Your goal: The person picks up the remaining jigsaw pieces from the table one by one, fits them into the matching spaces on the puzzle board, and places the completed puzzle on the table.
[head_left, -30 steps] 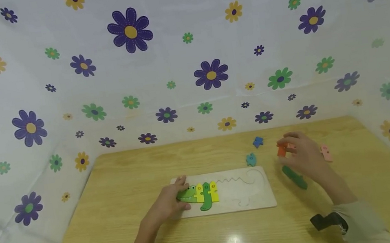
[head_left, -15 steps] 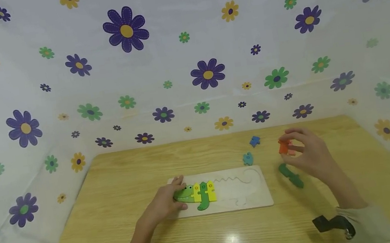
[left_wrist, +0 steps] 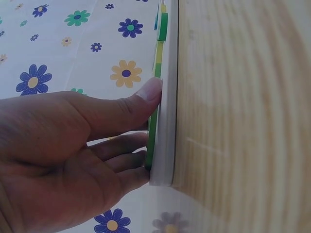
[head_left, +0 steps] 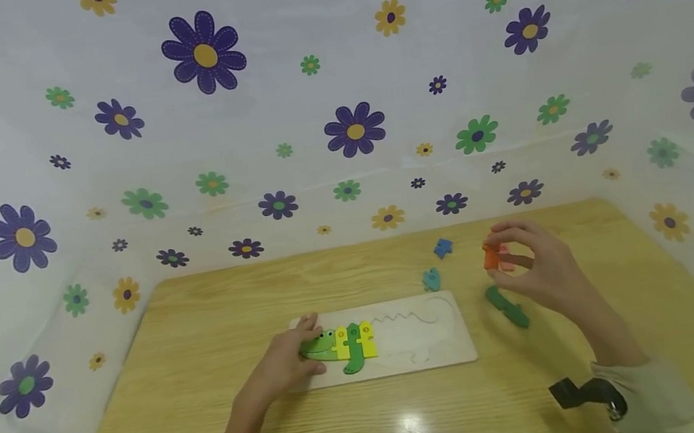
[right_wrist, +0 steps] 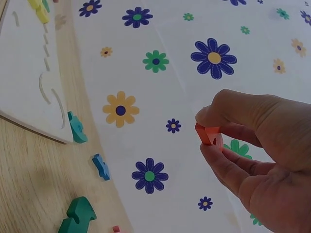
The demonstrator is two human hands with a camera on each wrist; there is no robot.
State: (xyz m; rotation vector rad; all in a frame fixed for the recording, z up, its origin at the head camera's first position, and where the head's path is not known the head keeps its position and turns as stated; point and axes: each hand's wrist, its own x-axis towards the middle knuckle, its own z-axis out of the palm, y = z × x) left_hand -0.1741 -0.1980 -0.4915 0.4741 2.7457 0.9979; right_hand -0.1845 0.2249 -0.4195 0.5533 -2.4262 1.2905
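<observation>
My left hand [head_left: 283, 360] rests on the left end of a pale wooden puzzle board [head_left: 425, 338], thumb and fingers spread around the green crocodile head [head_left: 320, 348]. Yellow and green numbered body pieces [head_left: 355, 343] sit in line beside the head. In the left wrist view, the thumb presses at the piece's edge with fingers beyond it. Up off the table at the right, my right hand [head_left: 540, 264] pinches an orange puzzle piece [right_wrist: 208, 134] between thumb and fingertips. A pink piece [head_left: 506, 259] shows between those fingers, behind the orange one.
A dark green piece [head_left: 507, 306] lies right of the board. Teal [head_left: 431, 280] and blue [head_left: 443, 248] pieces lie behind its right end. A white flower-printed sheet [head_left: 280, 108] stands around the back and sides of the wooden table [head_left: 213, 300].
My right hand has lifted slightly with the orange piece held at its fingertips. My left hand stays on the board. The head view has shifted a little to the right.
</observation>
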